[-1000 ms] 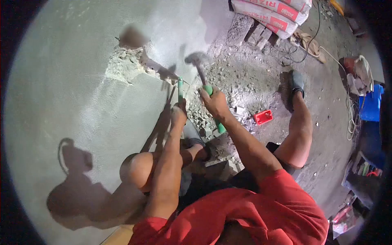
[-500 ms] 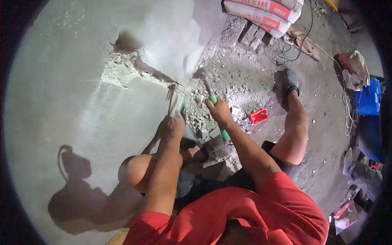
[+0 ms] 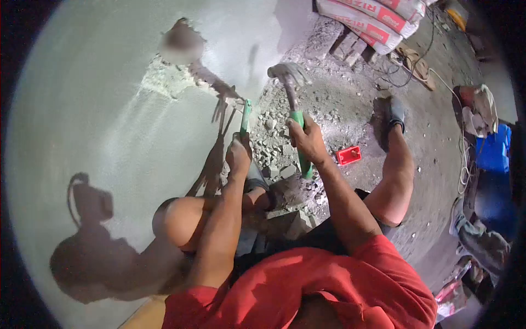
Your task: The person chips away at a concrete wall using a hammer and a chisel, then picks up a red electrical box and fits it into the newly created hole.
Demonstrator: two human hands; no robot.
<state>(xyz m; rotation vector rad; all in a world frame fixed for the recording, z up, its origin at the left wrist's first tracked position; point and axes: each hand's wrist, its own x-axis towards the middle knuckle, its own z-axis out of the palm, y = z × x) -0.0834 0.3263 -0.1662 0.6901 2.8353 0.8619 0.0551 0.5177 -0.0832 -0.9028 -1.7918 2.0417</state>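
The wall (image 3: pixel 109 126) is smooth grey plaster, and a rough, crumbly strip (image 3: pixel 170 79) of paler broken material cuts across its upper part. Angular grey rubble (image 3: pixel 274 145) lies heaped on the dusty floor at its foot. The left hand (image 3: pixel 239 154) is curled tight around the lower end of a slim chisel (image 3: pixel 245 116) with a green sleeve. The fingers wrap fully round it, so only the upper length stands clear above the fist. The chisel's long axis runs almost straight up the picture, away from the person. Its top leans slightly right and ends at the lower end of the broken strip, but whether the tip touches the plaster cannot be told. The right hand (image 3: pixel 308 140) is closed in a full fist around the green rubber grip of a hammer (image 3: pixel 293 101). The fingers lie over the upper half of the grip, and the butt end sticks out below the palm. The hammer's long axis slants from the butt at lower right up to the blurred steel head at upper left. The head is raised above and to the right of the chisel's top, clearly apart from it. A small red box (image 3: pixel 349 155) lies on the floor near the right forearm. Printed cement sacks (image 3: pixel 372 19) rest on a wooden pallet (image 3: pixel 342 46) further off.
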